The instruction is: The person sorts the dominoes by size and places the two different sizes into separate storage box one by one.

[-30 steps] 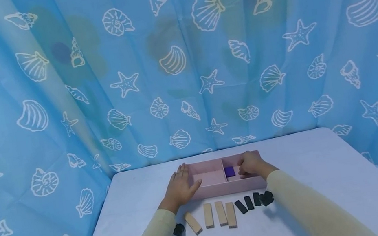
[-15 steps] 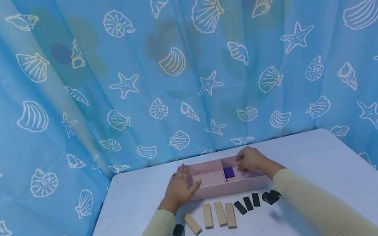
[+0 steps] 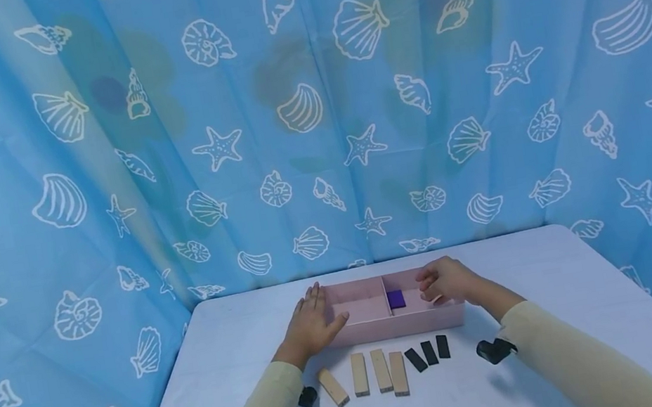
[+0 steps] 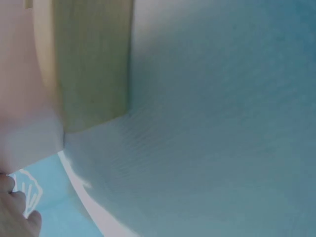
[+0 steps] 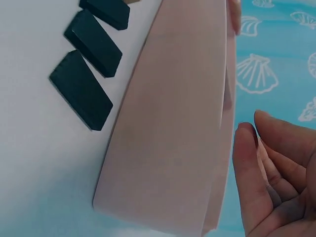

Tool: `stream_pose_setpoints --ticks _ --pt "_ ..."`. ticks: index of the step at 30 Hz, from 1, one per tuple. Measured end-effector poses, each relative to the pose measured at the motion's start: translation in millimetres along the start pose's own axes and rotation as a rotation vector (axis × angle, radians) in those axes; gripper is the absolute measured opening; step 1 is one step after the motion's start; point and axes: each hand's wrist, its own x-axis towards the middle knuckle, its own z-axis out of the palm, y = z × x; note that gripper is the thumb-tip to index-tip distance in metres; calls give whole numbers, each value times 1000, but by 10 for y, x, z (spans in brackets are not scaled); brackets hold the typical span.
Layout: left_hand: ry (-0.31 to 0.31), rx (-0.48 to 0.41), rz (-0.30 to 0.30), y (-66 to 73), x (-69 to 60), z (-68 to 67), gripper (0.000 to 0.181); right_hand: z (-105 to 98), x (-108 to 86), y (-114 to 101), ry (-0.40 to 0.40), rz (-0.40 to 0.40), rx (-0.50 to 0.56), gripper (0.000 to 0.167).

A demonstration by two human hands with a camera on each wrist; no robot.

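Note:
A pink box [image 3: 403,325] with a divider stands on the table. My left hand [image 3: 313,323] rests on its left end, fingers straight and thumb spread toward the near wall. Above the right compartment hovers my right hand [image 3: 447,282]; its fingers are loosely bent and nothing shows between them. In the right wrist view, thumb and forefinger [image 5: 281,173] stand slightly apart beside the box's rim. Inside the right compartment, against the divider, lies a flat purple block [image 3: 395,299]. The left compartment [image 3: 355,309] shows only its bare floor.
Several pale wooden blocks [image 3: 359,374] lie in front of the box, one slanted at the left. To their right are three dark blocks [image 3: 428,352], also seen as dark blocks [image 5: 81,91] in the right wrist view. A shell-patterned blue curtain [image 3: 314,127] hangs behind the table.
My right hand has drawn back to the right from the compartment, and its fingers have loosened. The left hand stays on the box's end. The purple block has not moved.

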Motion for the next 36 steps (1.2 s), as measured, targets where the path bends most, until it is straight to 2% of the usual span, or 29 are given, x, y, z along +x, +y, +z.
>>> stream_pose_setpoints --ticks 8,12,17,25,36 --pt "-41 32 -4 6 -5 -27 92 2 -162 -24 2 -31 -6 37" --pt "-53 20 -9 3 -13 -32 93 18 -230 -7 8 -35 -19 39" --pt "-51 27 1 4 -20 -34 99 41 -309 78 31 -16 -32 35" --pt "-25 18 13 3 11 -23 90 58 -371 196 49 -9 -9 34" --pt "-23 -7 -2 0 10 9 92 133 -510 336 62 -2 45 30"
